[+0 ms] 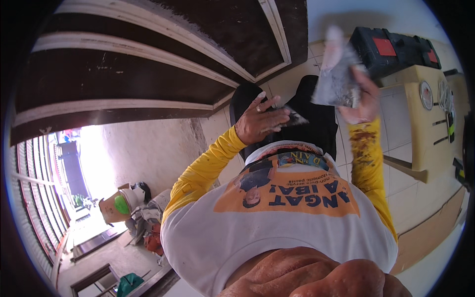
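Observation:
My right hand (365,99), blurred by motion, is closed on the edge of a broad, flat, smeared grey blade. It tapers upward to a pale, rounded end, like a putty knife (337,79). To its left and slightly lower, my left hand (260,121) is closed over a smaller dark, triangular blade, which looks like a second putty knife (298,118). Its point sticks out past my fingertips toward the right, and the rest is hidden under my fingers. The two blades are apart, both above my dark-trousered legs. A ring shows on my left hand.
Large dark brown panelled doors (148,74) with whitish-coated frame strips stand at the upper left. A black toolbox (396,52) with red patches lies at the upper right. Beside it, a cream plastic stool or table (413,99) holds a round lid (426,95) and cable (445,96).

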Tool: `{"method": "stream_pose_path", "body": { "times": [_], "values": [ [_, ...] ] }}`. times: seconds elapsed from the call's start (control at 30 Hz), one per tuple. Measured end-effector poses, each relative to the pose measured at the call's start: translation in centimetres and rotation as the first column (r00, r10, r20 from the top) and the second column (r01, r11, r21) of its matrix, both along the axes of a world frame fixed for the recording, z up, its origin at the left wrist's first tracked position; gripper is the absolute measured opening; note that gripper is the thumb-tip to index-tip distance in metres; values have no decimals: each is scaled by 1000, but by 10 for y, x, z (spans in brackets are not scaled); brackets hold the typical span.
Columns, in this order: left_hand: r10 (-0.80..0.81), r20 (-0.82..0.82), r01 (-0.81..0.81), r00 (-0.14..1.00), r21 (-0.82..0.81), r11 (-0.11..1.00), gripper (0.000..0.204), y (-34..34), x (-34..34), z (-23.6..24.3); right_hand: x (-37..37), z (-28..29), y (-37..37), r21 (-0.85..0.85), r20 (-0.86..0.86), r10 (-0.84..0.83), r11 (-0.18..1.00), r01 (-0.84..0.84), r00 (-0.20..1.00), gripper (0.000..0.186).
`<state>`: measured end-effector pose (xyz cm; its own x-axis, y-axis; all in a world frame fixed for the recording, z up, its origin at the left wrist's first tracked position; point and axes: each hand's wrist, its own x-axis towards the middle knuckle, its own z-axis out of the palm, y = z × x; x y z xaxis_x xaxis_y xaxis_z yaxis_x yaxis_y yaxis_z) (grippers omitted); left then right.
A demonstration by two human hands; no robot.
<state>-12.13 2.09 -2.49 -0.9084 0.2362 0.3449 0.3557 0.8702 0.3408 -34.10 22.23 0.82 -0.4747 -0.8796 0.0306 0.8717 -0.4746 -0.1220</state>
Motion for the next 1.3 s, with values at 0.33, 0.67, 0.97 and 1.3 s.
{"method": "stream_pose_path", "body": {
  "times": [0.33,0.67,0.97,1.3],
  "values": [
    [-125,204,-229,971,637,-736,47,23,-22,21,31,22,-23,-276,-660,50,912,304,-750,63],
    [608,-134,-1,782,976,217,57,9,-36,20,76,4,-39,-103,-965,112,672,733,-239,51],
    [609,-179,-4,773,958,287,56,19,-40,11,77,12,-51,-170,-941,111,663,729,-321,54],
    [614,-166,-23,772,958,287,54,21,-37,12,57,16,-47,-81,-934,160,777,625,-320,46]
  ]
}}
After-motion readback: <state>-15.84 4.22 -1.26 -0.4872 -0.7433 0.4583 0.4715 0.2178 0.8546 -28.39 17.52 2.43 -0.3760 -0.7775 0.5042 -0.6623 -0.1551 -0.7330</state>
